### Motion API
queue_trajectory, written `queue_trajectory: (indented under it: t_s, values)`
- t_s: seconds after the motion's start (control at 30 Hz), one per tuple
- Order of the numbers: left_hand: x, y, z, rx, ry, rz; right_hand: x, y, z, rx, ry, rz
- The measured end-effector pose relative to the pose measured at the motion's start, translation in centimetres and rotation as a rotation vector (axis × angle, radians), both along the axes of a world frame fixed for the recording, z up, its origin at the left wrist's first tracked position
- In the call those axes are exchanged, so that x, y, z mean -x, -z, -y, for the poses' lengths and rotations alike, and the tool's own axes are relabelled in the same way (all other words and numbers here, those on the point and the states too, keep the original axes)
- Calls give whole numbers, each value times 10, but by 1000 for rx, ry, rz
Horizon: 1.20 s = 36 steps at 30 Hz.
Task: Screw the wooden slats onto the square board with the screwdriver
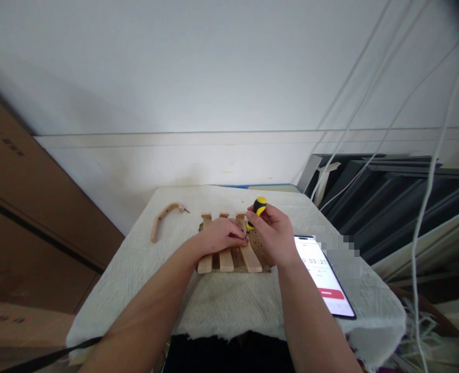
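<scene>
Screwdriver (pixel 259 205), yellow and black, gripped in right hand (pixel 274 230), handle up, shaft slanting down to rightmost of three wooden slats (pixel 252 259); slats lie side by side across brown board (pixel 261 248) with small holes
Left hand (pixel 222 235) laid over slats, fingertips beside screwdriver tip; cannot tell whether they pinch anything
Curved wooden piece (pixel 160 220) with screw (pixel 186 210) at its end, apart on left of white cloth (pixel 233 305)
Phone (pixel 318 269) showing timer, near right forearm
</scene>
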<state>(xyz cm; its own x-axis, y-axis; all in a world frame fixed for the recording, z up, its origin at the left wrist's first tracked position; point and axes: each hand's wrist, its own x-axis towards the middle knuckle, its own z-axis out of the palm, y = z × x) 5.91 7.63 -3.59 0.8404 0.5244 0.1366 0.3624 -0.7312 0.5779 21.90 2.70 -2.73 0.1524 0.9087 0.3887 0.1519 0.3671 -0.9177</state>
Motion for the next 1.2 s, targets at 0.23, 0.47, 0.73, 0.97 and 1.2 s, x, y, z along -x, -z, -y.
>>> queue_trajectory:
  t_s: [0.23, 0.47, 0.73, 0.97, 1.2]
  values:
    - [0, -1, 2, 7, -29, -17, 1, 1, -2, 14, 33, -18]
    - [-1, -3, 3, 3, -33, -58, 2, 2, -1, 18, 62, 16]
    - [0, -3, 4, 21, -34, -21, 1, 7, -5, 20, 87, -18]
    - [0, 0, 3, 23, -33, -7, 1, 9, -7, 10, 81, 59]
    - [0, 0, 3, 10, -64, -29, 2, 7, -6, 7, 98, 93]
